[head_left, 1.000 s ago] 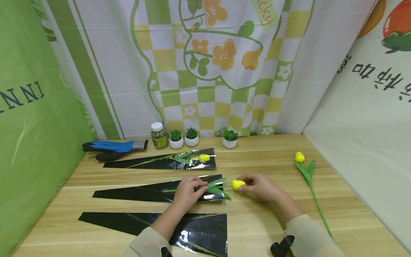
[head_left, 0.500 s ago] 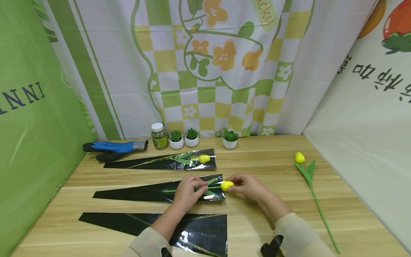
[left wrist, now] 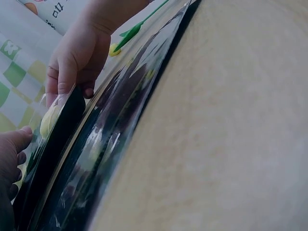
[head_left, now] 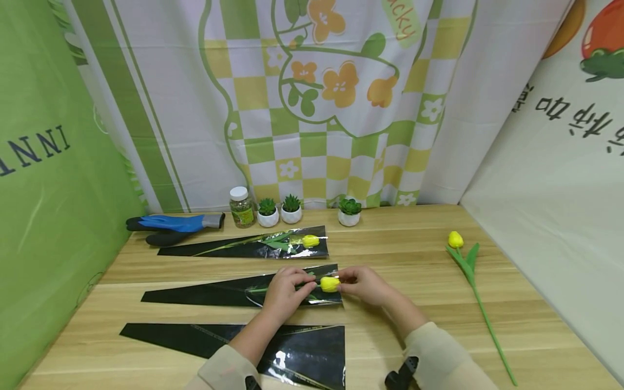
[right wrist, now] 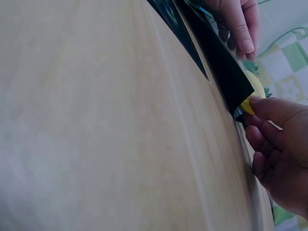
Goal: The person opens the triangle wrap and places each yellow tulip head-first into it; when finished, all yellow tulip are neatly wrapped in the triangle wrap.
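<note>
My right hand (head_left: pixel 365 285) pinches the yellow head of an artificial tulip (head_left: pixel 330 284) between thumb and fingers. The flower lies within the wide mouth of the middle black flower sleeve (head_left: pixel 205 292), its stem running left inside. My left hand (head_left: pixel 287 292) grips that sleeve near its mouth, the thumb close to the tulip head. In the left wrist view, the left fingers (left wrist: pixel 14 163) curl at the sleeve's edge and the clear front film stands bowed over the flower. The right wrist view has the right thumb (right wrist: pixel 274 107) on the yellow petals at the sleeve's end.
A sleeve with a tulip (head_left: pixel 311 241) lies behind; another black sleeve (head_left: pixel 302 352) lies in front, under the left forearm. One loose tulip (head_left: pixel 455 239) rests at right. Along the back are blue-black gloves (head_left: pixel 170 223), a jar (head_left: pixel 241 207) and several small potted succulents (head_left: pixel 349 211).
My right hand has moved left, pushing the tulip deeper into the middle sleeve; its leaves and head have passed inside the mouth. The left hand has stayed in place.
</note>
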`<state>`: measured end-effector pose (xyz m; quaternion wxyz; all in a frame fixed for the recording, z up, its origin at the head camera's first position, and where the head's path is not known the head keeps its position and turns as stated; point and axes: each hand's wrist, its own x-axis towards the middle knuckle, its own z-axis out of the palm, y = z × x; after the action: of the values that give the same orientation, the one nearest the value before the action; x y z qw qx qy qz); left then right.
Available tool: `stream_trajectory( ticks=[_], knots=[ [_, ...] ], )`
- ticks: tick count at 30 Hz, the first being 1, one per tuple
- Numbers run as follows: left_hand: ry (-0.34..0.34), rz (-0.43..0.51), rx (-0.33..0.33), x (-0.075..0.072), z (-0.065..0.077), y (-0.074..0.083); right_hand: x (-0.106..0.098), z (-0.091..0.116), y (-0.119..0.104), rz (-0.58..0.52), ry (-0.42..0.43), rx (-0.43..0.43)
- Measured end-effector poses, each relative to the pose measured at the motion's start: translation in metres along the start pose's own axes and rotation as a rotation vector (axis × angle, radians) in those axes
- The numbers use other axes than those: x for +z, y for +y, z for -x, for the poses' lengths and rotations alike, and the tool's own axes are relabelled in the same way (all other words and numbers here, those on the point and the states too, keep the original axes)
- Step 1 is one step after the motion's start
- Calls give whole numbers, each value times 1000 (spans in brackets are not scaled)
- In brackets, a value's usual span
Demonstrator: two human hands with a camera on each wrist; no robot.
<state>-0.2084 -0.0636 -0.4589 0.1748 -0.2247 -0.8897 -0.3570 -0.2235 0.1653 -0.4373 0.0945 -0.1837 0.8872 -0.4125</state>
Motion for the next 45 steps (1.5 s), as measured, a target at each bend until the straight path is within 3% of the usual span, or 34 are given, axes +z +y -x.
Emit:
stream_trajectory(
  ticks=[15,21,30,37,45],
  knots=[
    [-12,9,-41,-1,0,1,10,-10,2,6,27,8],
    [-24,1,-30,-1,0,-4,13,-12,3,54,54,18],
    [-77,-39,-4,0,-1,-5,14,-13,3,39,56,21],
    [-131,-88,12,0,-4,-4,5,-4,3,33,52,63],
    [-154,-122,-11,-3,-10,-11,-18,19,13,-11,134,91]
  ],
)
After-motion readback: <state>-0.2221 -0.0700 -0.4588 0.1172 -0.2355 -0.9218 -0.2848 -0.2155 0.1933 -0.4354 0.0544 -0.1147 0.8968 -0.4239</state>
